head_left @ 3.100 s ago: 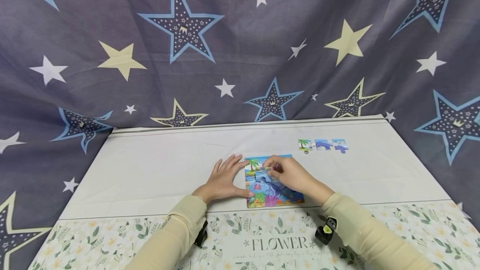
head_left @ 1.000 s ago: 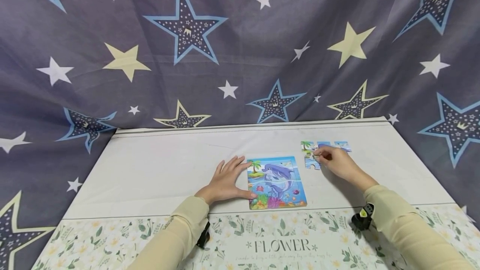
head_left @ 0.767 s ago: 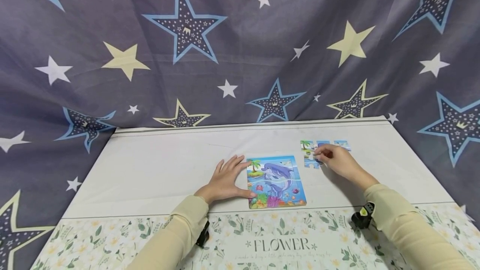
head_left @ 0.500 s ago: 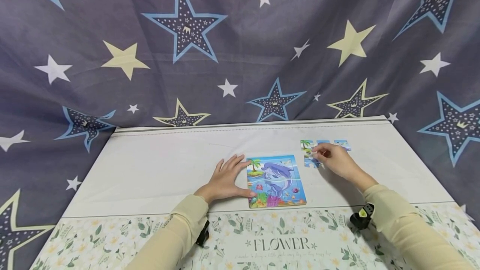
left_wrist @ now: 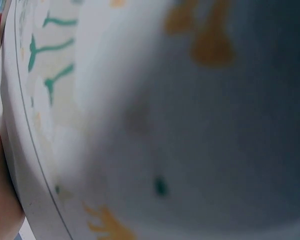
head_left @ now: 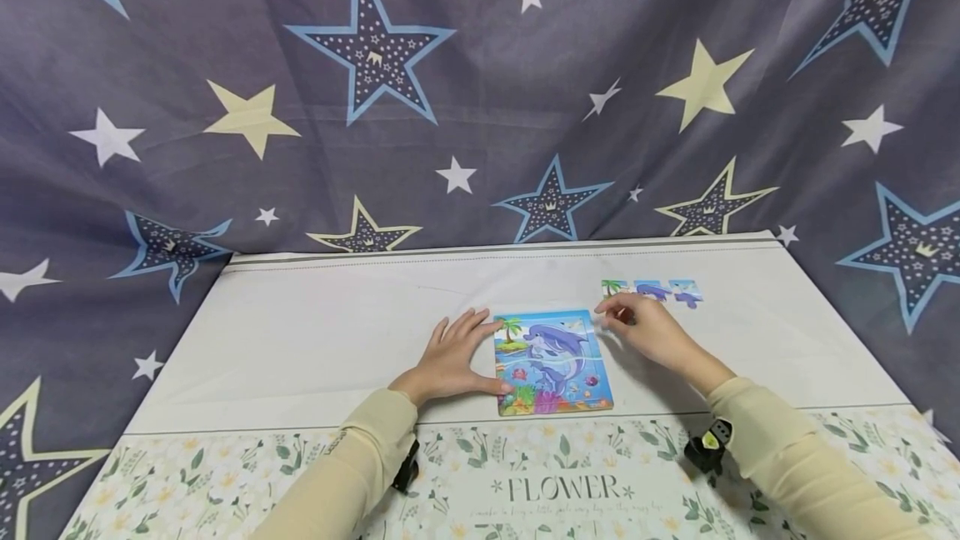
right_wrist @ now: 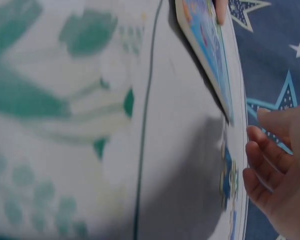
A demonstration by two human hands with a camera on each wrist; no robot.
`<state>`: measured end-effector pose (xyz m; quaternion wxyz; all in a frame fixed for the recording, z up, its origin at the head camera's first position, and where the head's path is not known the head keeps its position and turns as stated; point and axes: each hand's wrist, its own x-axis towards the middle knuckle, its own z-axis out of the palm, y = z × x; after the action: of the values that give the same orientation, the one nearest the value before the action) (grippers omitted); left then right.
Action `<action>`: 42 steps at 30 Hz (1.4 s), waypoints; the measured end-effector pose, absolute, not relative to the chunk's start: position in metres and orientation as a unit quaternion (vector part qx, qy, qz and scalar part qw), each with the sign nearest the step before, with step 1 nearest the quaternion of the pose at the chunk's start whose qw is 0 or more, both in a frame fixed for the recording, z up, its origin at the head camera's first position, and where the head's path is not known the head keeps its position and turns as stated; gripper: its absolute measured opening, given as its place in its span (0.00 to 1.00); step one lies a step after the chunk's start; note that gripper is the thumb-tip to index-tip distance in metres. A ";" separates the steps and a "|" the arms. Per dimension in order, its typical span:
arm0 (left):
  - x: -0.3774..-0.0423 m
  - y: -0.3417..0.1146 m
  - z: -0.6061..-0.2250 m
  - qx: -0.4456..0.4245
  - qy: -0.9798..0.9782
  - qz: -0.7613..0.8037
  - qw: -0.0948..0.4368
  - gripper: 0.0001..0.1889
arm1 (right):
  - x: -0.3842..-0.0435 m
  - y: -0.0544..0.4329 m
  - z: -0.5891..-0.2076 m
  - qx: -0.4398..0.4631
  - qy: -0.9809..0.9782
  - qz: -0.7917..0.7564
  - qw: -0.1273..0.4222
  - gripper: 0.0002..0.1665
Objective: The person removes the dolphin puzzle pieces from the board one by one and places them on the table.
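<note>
Star-printed purple-grey fabric backdrop (head_left: pixel 480 82): hangs in soft folds beyond the square blue dolphin-printed puzzle board (head_left: pixel 555 363), well apart from it.
White table with a flowered printed band (head_left: pixel 337 332): carries the board; the band, lettered "FLOWER", lies on the person's side of it.
Dolphin board: lies flat, its picture looking whole; whether pieces fill its middle or a printed base shows cannot be told.
Small flat blue-and-purple picture pieces (head_left: pixel 650 291): three in a row beyond the board and to its right.
Bare left hand (head_left: pixel 450 363): spread along the board's left edge, index finger and thumb well apart and touching it near the two left corners, as half a second ago.
Bare right hand (head_left: pixel 651 330): just beside the board's far right corner, fingers loosely bent, thumb and index close together, nothing seen between them.
Right-hand shift: half a second ago it was over the pieces; now it is nearer the board, and the middle piece shows more fully.
Hidden piece: one lying on the row's near side a moment ago is now out of sight behind the right hand.
Meaning for the board: that piece seems left with the others, and the right hand seems free to work at the board.
</note>
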<state>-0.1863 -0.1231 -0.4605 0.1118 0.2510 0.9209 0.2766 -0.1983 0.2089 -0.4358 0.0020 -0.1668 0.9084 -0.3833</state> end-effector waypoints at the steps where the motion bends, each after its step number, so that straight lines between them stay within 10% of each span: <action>1: -0.186 -0.123 -0.461 0.252 0.920 0.277 0.111 0.54 | -0.197 0.206 -0.435 -0.168 0.908 -0.385 0.003 0.09; 42: -0.187 -0.122 -0.458 0.240 0.926 0.259 0.129 0.53 | -0.166 0.133 -0.431 -0.200 0.924 -0.320 0.058 0.21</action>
<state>-0.1870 -0.1218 -0.4576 0.1294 0.2405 0.9264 0.2593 -0.1659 0.1325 -0.4312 0.0579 -0.1995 0.9244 -0.3198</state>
